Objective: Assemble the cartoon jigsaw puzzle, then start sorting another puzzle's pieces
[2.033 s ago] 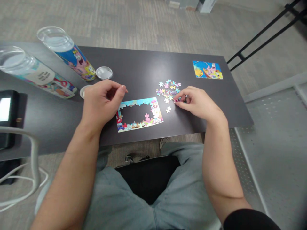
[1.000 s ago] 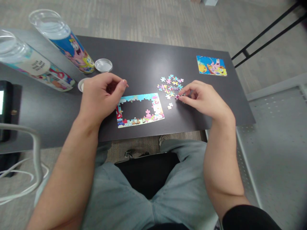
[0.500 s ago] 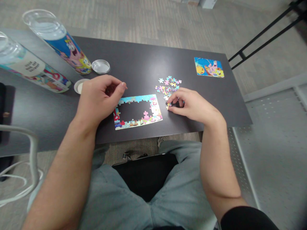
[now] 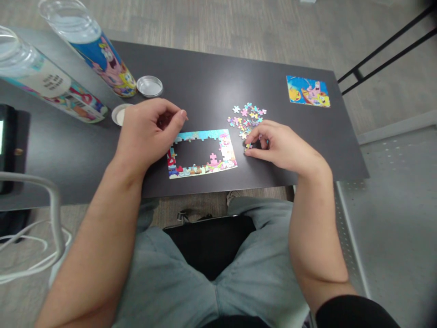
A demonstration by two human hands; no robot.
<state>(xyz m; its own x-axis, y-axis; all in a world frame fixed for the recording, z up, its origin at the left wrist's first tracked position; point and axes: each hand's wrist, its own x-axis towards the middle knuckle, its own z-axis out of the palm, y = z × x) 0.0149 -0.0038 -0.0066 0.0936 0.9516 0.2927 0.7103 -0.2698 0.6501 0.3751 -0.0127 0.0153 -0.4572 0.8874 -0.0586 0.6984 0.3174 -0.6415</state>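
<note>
Since a second ago, your right hand point(image 4: 283, 148) has moved from a pink piece at the near edge of the pile point(image 4: 251, 116) to the loose piece point(image 4: 249, 146) just in front of it; your left hand point(image 4: 146, 127) has stayed about where it was. Your right thumb and forefinger now close on that loose piece from either side, though you can't tell whether it is off the table point(image 4: 191, 77). Your left hand is loosely curled at the border's upper left corner, and whether anything is inside it can't be told. On the tall canister point(image 4: 54, 84) at far left, a pale label carries dark lines of print too blurred to read, with a barcode below. The blue canister point(image 4: 108, 66) beside it shows SpongeBob and Patrick, as does the small card point(image 4: 308, 91) at the table's far right. Both canisters stand upright with clear upper parts; their printed sleeves hide what is lower down. A silver lid point(image 4: 149, 86) and a white lid point(image 4: 118, 114) lie near their bases. The piece you pinch is small, yellow and pale, between the pile and the puzzle border point(image 4: 205, 135), a joined rectangle, blue along the top, with pink pieces jutting inward at lower right.
</note>
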